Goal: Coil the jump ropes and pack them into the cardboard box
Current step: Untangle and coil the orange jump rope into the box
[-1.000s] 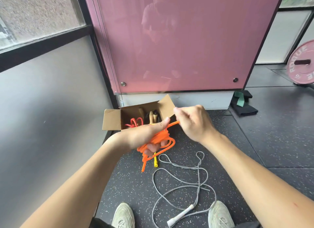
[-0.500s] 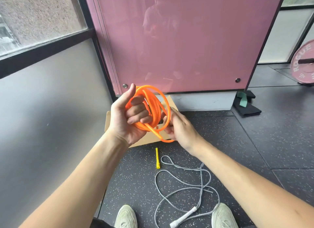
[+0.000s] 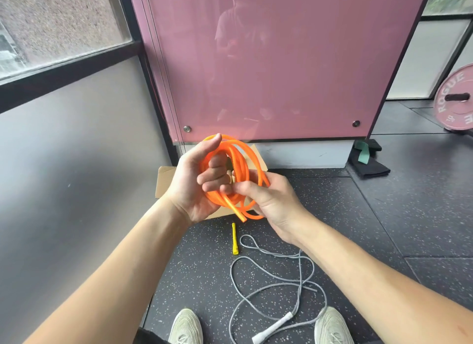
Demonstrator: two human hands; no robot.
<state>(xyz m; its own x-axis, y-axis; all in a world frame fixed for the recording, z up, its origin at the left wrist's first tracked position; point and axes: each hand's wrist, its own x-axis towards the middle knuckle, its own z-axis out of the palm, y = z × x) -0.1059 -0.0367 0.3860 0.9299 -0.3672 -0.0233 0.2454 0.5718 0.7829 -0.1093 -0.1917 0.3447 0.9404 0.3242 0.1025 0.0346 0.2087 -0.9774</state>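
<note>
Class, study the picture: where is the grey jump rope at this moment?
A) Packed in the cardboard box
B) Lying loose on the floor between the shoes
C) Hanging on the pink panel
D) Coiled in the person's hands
B: the grey jump rope sprawls uncoiled on the floor, while the left hand and right hand hold the orange rope.

This is looking like a gym: black speckled rubber flooring is covering the ground, a pink weight plate (lettered ROGUE) is standing at the right edge, a grey jump rope is lying loose on the floor, and a green band is draping over a black pad beside a pink glass panel
</note>
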